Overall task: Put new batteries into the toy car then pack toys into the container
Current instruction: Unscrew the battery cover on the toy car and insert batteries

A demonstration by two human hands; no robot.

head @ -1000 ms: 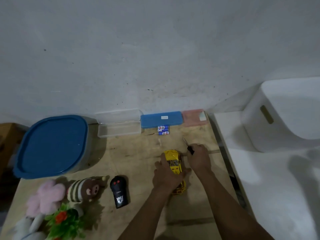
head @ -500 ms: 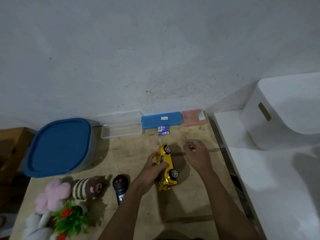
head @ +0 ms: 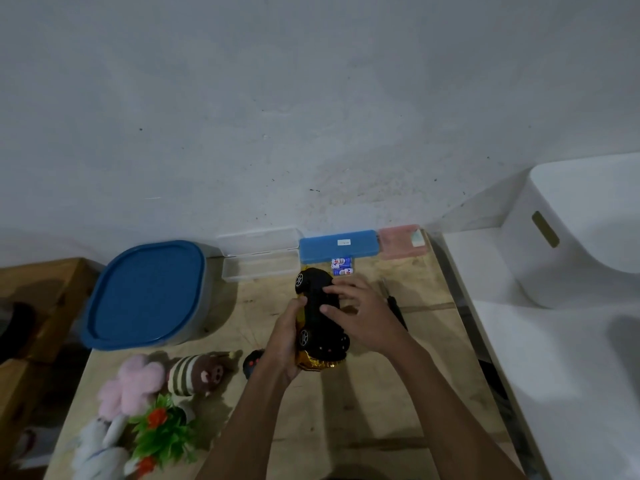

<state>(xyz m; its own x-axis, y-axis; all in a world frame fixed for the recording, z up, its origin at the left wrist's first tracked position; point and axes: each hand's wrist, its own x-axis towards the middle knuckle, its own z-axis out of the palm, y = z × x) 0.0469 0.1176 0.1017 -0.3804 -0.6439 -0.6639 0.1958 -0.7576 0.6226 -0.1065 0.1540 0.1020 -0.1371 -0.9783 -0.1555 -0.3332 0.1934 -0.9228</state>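
Observation:
The yellow toy car (head: 320,318) lies upside down on the wooden table (head: 433,341), its black underside and wheels facing up. My left hand (head: 285,336) grips its left side, thumb on the chassis. My right hand (head: 360,311) rests on the underside with fingers spread and fairly straight. Two blue-and-white batteries (head: 342,266) lie just beyond the car, in front of a blue case (head: 337,245). A black-handled screwdriver (head: 394,306) lies on the table to the right of my right hand. The blue-lidded grey container (head: 147,294) stands closed at the left.
A black remote (head: 252,363) lies partly behind my left forearm. A striped plush (head: 197,375), pink plush (head: 133,384) and a plastic plant (head: 161,431) sit at the front left. A clear case (head: 259,259) and pink box (head: 401,242) line the wall. White bin (head: 581,230) at right.
The car has been turned from upright, through its side, onto its roof. My right hand has let go of the screwdriver and come onto the car's underside.

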